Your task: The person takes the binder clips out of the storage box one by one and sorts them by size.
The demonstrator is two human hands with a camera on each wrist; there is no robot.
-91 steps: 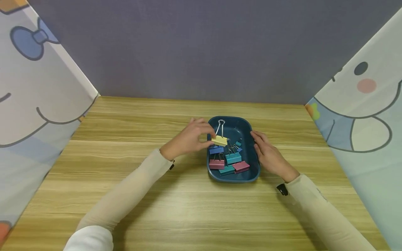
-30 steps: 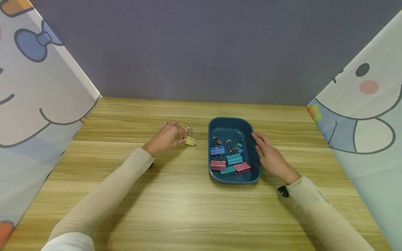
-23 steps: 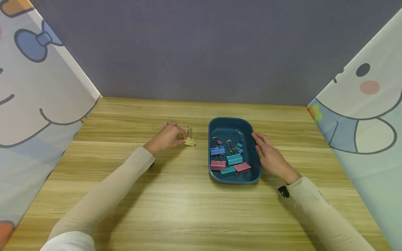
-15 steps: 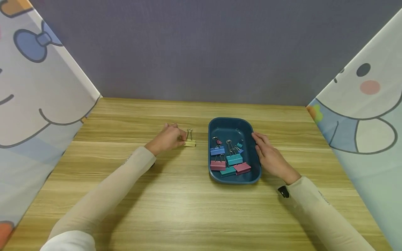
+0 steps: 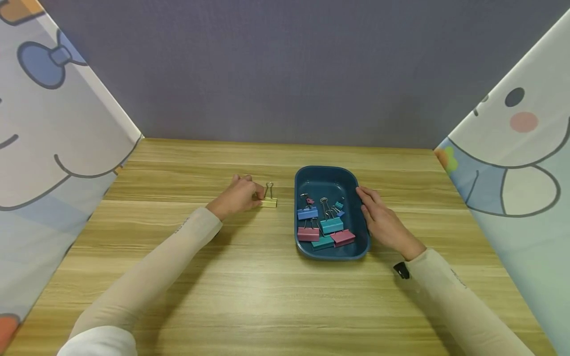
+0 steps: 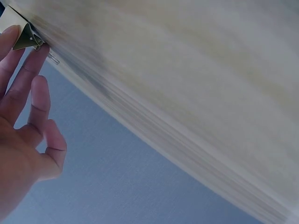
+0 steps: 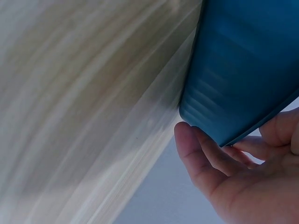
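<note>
Left grip (image 5: 240,197) pinches the yellow clip (image 5: 269,203) at the surface (image 5: 249,277), left of and apart from the tray (image 5: 325,189). Advised: seat the clip flat before release. Right grip (image 5: 383,220), relaxed, rests against the tray's outer side; light steadying should suffice.

Left beige fabric sleeve (image 5: 156,272): small dark marks near cuff, I can't read them.
Right beige fabric sleeve (image 5: 469,301): same, illegible.
</note>
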